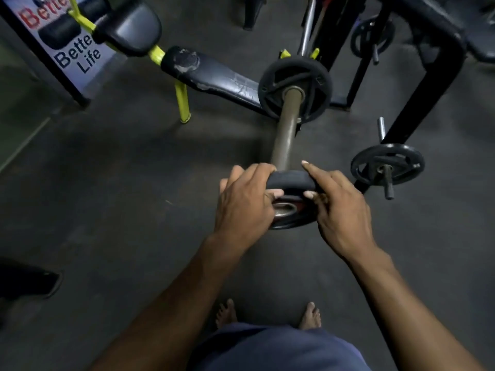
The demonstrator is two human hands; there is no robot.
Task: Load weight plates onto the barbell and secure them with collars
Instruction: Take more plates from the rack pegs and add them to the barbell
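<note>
A small black weight plate [290, 180] sits at the near end of the barbell sleeve [285, 135], its steel-ringed hole facing me. My left hand [243, 202] grips the plate's left rim, thumb on the near face and fingers curled over the far side. My right hand [337, 204] holds the right rim, thumb on the face and index finger stretched over the top edge. A larger black plate [294, 89] sits farther up the sleeve, against the inner stop. No collar is visible.
A black bench with yellow legs [209, 76] lies left of the bar. A black rack [417, 84] at the right carries a plate [387, 164] on a low peg and another [371, 36] higher up. A signboard [67, 49] stands far left. My bare feet [267, 314] are on dark floor.
</note>
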